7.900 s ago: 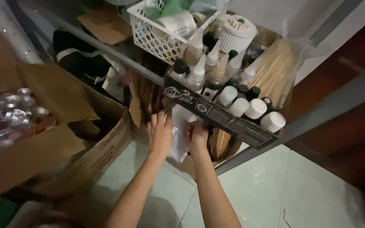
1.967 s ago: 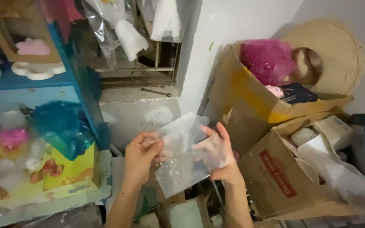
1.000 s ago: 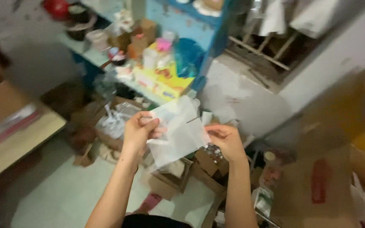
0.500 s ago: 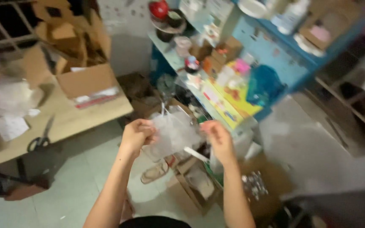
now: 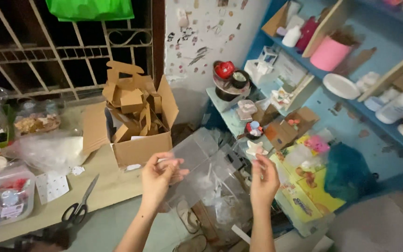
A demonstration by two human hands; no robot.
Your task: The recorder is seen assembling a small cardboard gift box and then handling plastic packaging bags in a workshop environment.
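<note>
The clear plastic sheet [image 5: 201, 175] you held was hard to make out: it was see-through, so its edges blurred into the clutter behind it, and you could not tell whether it was one flat sheet or a folded box. It hung in the air between your two hands, in front of the blue shelf [image 5: 383, 116] and above the floor. Your left hand [image 5: 157, 179] pinched its left edge between thumb and fingers. Your right hand [image 5: 263, 179] was raised at its right edge with the fingers closed, though the grip itself was turned away from view. Both forearms were cut off at the bottom edge.

On the table [image 5: 108, 186] to your left lay one pair of scissors [image 5: 79, 207] and one open cardboard box [image 5: 134, 123] heaped with cardboard scraps. One clear tub [image 5: 3, 198] stood at the table's near end, cut off by the left edge.
</note>
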